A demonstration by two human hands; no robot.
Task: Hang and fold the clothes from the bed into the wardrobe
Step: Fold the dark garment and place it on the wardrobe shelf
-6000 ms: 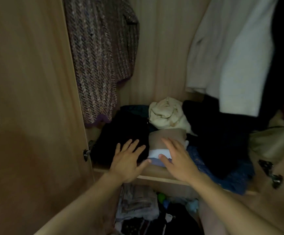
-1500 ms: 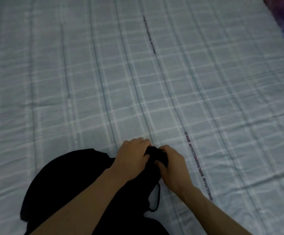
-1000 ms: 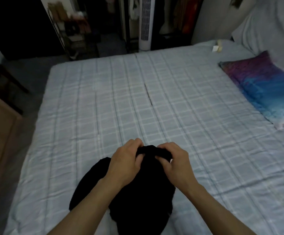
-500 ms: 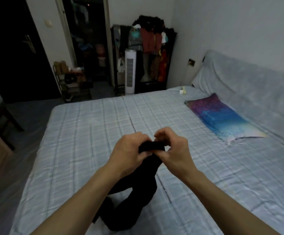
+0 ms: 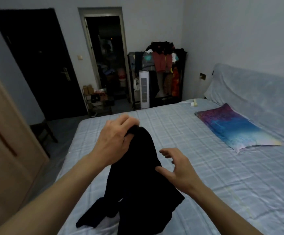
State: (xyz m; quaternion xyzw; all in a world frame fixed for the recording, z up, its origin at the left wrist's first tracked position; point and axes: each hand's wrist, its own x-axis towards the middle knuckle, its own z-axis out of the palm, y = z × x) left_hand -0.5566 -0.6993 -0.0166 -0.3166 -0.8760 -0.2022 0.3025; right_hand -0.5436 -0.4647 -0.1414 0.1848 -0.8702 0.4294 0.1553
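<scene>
Over checked bedsheet [image 5: 180, 133], left hand [image 5: 114, 141] gripping limp black garment [image 5: 137, 175], right hand [image 5: 176, 168] spread

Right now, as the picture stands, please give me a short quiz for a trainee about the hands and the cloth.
1. True or false: the right hand grips the black garment.
2. Which holds the garment's top? A. left hand B. right hand C. both
3. What colourful thing lies on the bed?
Key: 1 false, its fingers are spread; 2 A; 3 the pillow.
</scene>
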